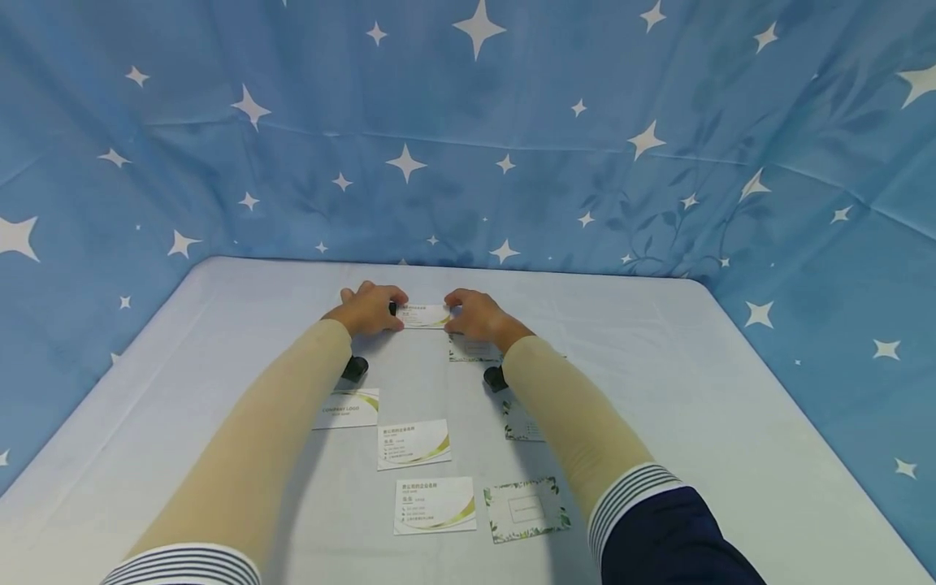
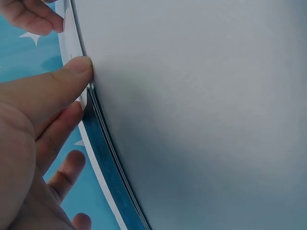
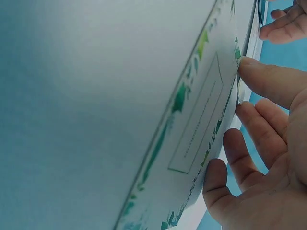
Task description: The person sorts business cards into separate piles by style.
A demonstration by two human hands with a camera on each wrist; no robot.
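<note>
At the far part of the table, a white business card (image 1: 424,317) with a yellow-green curve is held by its two short ends. My left hand (image 1: 371,309) pinches its left end between thumb and fingers. My right hand (image 1: 478,315) pinches the right end the same way. A dark blue card-like piece (image 2: 103,139) lies by the left hand, mostly hidden by it in the head view. Just nearer than the right hand lies a leaf-bordered card (image 1: 470,350), partly covered by that hand; the right wrist view shows its green print.
Nearer on the white table (image 1: 658,366) lie a company-logo card (image 1: 347,410), two curve-printed cards (image 1: 413,449) and a leaf-bordered card (image 1: 526,520). Another leaf-bordered card (image 1: 521,426) is partly under the right forearm. A blue star-patterned curtain (image 1: 439,203) stands behind.
</note>
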